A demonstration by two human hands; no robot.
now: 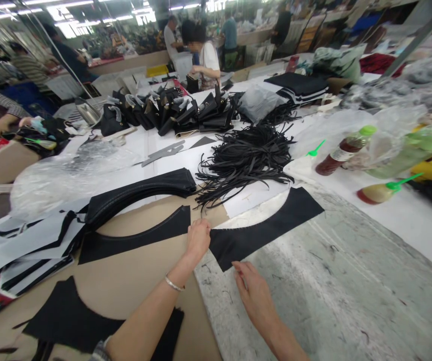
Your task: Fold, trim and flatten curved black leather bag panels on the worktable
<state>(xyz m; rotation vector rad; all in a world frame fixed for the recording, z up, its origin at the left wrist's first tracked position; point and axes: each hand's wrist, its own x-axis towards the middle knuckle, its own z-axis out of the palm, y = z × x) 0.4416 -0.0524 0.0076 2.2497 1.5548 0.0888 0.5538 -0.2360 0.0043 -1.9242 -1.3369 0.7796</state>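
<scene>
A black curved leather-like piece [264,220] lies on the grey, scuffed board in front of me. At its left end, my left hand [199,238] is closed, with the fingertips pinching the corner. My right hand [251,286] is at the lower edge near that end, fingers stretched out and fingertips touching or almost touching the edge. Left of my left hand, another black curved piece [137,240] rests on brown cardboard [126,276]. Behind it is a stack of similar black pieces [141,193]. More black cut pieces [69,316] lie under my left forearm.
A heap of black strips [253,155] lies beyond the board. Black handbags [171,108] line the far side. On the right stand a bottle of dark red liquid [344,153] and a squeeze bottle with a green nozzle [377,192]. Clear plastic [65,170] lies left. Other people work behind.
</scene>
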